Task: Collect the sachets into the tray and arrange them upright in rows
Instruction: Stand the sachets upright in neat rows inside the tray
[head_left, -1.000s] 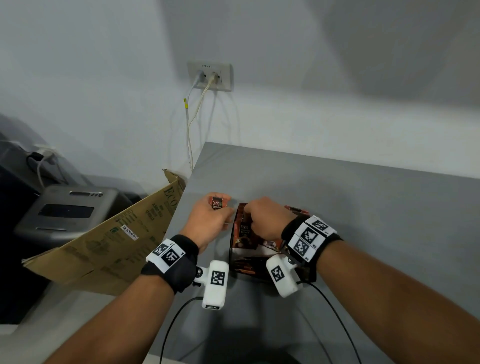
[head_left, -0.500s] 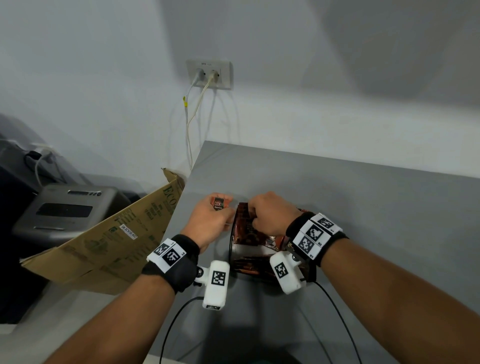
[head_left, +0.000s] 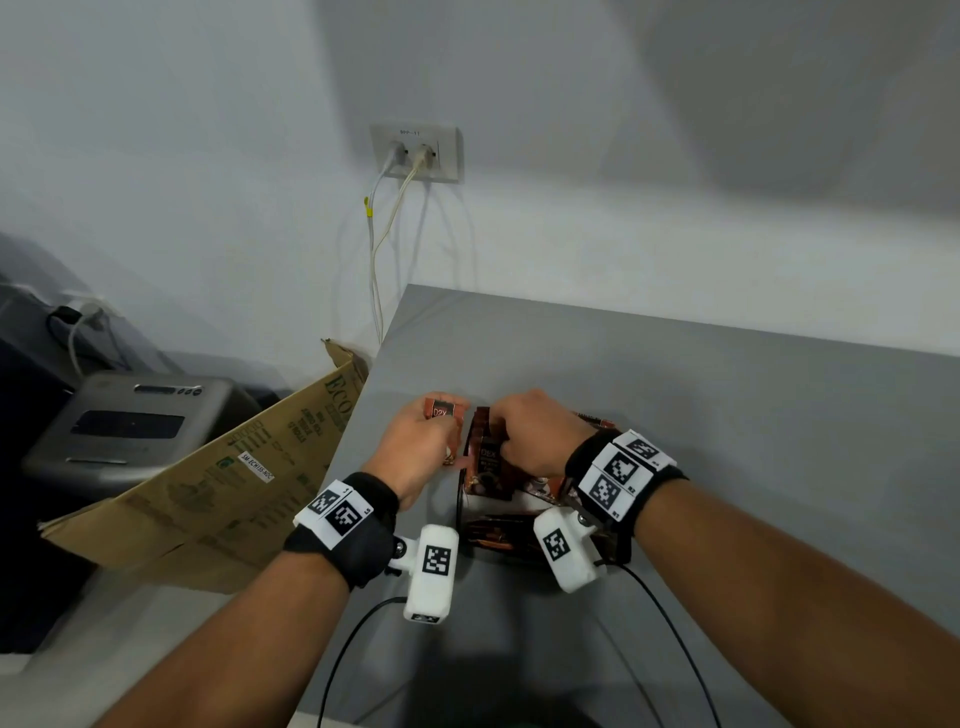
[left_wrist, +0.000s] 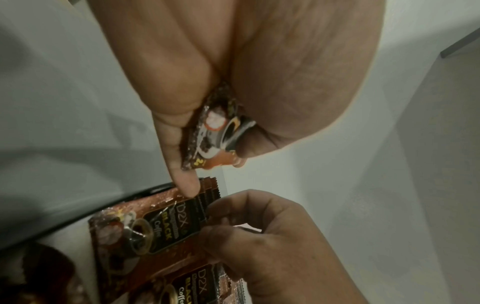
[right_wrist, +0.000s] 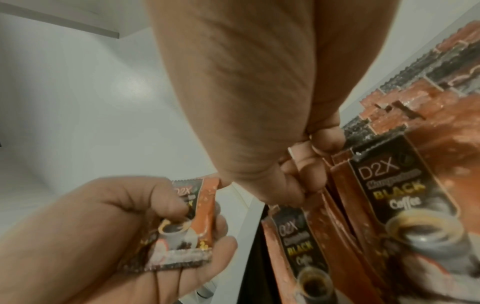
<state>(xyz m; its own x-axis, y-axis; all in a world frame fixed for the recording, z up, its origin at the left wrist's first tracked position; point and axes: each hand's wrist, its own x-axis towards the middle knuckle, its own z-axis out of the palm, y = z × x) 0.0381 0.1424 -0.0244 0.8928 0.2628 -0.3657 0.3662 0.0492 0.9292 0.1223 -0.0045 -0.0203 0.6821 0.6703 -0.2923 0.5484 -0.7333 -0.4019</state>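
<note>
- Pinching the top edges of the upright brown foil coffee sachets (right_wrist: 384, 205), the fingertips (right_wrist: 291, 189) of the right hand (head_left: 535, 431) are curled tight upon the front of the row.
- A separate small brown-and-orange coffee sachet (right_wrist: 187, 224) is held in the left hand (head_left: 421, 447), thumb and curled fingers closed round it, just beside the row and outside the tray.
- The standing sachets are kept inside the black-rimmed tray (left_wrist: 145, 191), which rests on the grey table (head_left: 727, 415) near its left edge.
- It is judged that a gap is being opened for the held sachet.
- A toppling of the row is to be feared if the pinch is loosened before the new sachet is seated, since thin packets lean readily.
- The held sachet may be creased or slid in askew, because the grip covers most of its face.
- A folded brown cardboard sheet (head_left: 218, 478) leans beside the table's left edge; a sachet dropped there could be lost off the table.
</note>
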